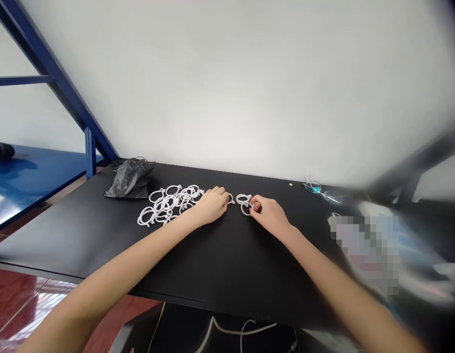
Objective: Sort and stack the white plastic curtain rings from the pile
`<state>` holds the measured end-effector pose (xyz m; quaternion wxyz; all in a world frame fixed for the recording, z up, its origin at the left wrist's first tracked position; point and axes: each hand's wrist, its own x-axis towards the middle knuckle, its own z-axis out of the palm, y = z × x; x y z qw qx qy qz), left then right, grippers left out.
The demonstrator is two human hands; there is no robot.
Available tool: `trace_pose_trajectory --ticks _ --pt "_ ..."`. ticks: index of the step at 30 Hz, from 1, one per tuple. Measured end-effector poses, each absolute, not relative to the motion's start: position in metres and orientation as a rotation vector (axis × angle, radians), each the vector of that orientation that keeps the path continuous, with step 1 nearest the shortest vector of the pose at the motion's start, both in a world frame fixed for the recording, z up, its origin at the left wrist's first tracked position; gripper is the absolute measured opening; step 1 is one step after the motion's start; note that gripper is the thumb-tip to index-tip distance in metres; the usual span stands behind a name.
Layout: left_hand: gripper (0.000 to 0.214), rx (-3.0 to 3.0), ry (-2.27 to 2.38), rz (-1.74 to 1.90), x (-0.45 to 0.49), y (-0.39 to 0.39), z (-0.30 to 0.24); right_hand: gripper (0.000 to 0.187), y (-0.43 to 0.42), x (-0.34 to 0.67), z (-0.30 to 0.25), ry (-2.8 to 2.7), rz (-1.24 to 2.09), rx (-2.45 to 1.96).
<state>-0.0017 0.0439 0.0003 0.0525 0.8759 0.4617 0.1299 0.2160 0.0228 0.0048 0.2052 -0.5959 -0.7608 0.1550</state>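
On the black tabletop [227, 260], my right hand [271, 213] pinches a white plastic curtain ring [245, 210] between thumb and fingers. Another white curtain ring [242, 197] lies right against it, on the far side. My left hand [212, 206] is closed, its fingers curled down over a curtain ring [232, 199] whose edge shows beyond the fingertips. The rest of that ring is hidden under the hand. To the left of this hand spreads a loose pile of white curtain rings [166, 203] with small eyelets, partly covered by my left wrist.
A crumpled black plastic bag [130, 179] sits at the table's back left. Eyeglasses [314, 187] lie at the back right, near a blurred clear plastic package [415, 255]. A white wall [227, 98] rises behind the table; a blue metal frame [58, 78] stands left. Cables [235, 331] hang below the front edge.
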Motion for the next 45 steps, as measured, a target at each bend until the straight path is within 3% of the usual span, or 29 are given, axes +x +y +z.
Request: trace_pose_trajectory --ticks 8,13,21,27,31,36,41,45 --pt "0.022 2.450 1.375 0.697 0.012 0.055 0.024 0.020 0.011 0.245 -0.003 -1.998 0.539 -1.628" --pt "0.021 2.550 1.271 0.617 0.046 0.054 0.009 0.018 0.005 0.249 -0.004 -1.870 0.536 -1.581" --pt "0.017 2.547 1.088 0.577 0.027 0.048 -0.009 0.023 0.001 0.246 0.002 -1.537 0.760 -1.373" --pt "0.047 1.716 1.272 0.821 0.031 0.021 -0.002 0.032 -0.007 0.241 0.012 -1.388 0.842 -1.290" --pt "0.043 1.346 1.261 0.907 0.033 0.006 0.002 0.034 -0.011 0.238 0.013 -1.405 0.895 -1.276" --pt "0.039 1.352 1.249 1.002 0.033 0.000 0.006 0.039 -0.013 0.235 0.016 -1.369 1.005 -1.286" --pt "0.049 1.319 1.231 0.890 0.034 0.000 0.006 0.041 -0.011 0.237 0.020 -1.164 1.326 -1.294" --pt "0.044 1.032 1.038 0.759 0.034 0.000 0.006 0.040 -0.012 0.236 0.019 -1.167 1.352 -1.290"
